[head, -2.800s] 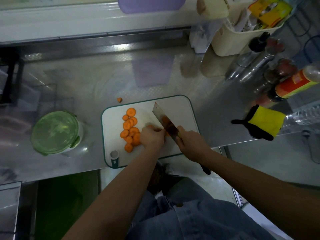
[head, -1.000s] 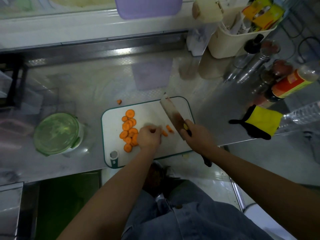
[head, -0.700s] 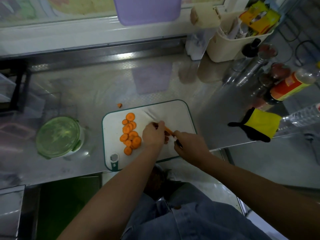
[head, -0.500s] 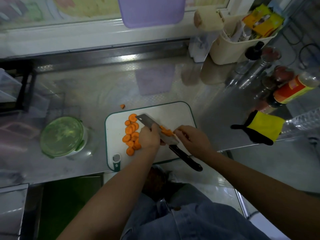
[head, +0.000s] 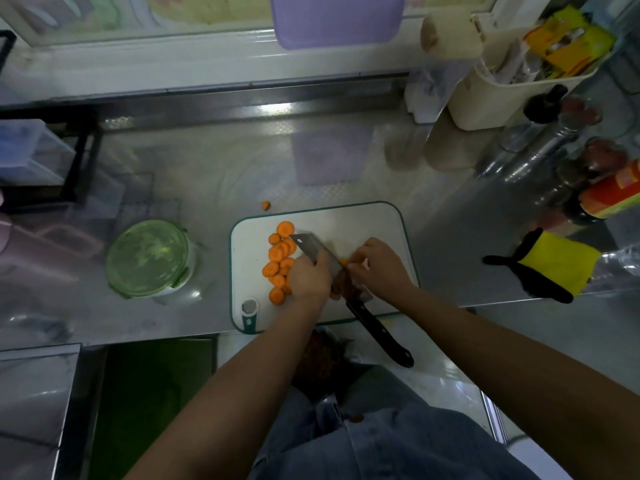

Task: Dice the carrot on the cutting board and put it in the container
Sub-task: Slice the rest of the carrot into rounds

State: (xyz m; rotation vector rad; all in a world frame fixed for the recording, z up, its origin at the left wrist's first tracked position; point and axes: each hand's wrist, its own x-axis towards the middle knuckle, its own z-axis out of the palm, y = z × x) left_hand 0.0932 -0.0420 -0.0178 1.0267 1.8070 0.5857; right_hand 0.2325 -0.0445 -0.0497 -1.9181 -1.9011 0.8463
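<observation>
Steel desk [head: 207,168], shiny, bearing white green-rimmed cutting board [head: 363,223]. Since a second ago, right hand [head: 381,268] off the knife [head: 311,245] handle, now curled at cut carrot bits [head: 343,261], grip unclear; left hand [head: 310,275] clasping flat blade. Round carrot slices [head: 278,258] heaped just left; green-lidded container [head: 149,258] well apart, left.

The left grip [head: 310,277] holds the knife [head: 308,245] by its blade, hiding the blade's middle and some slices [head: 277,258] beneath. Against the right grip [head: 379,268] only a sliver of carrot [head: 343,261] shows, so its hold is unclear. The lid [head: 148,258] hides whatever lies under it. At the desk's right edge, a bottle [head: 613,192] is cut off.
</observation>
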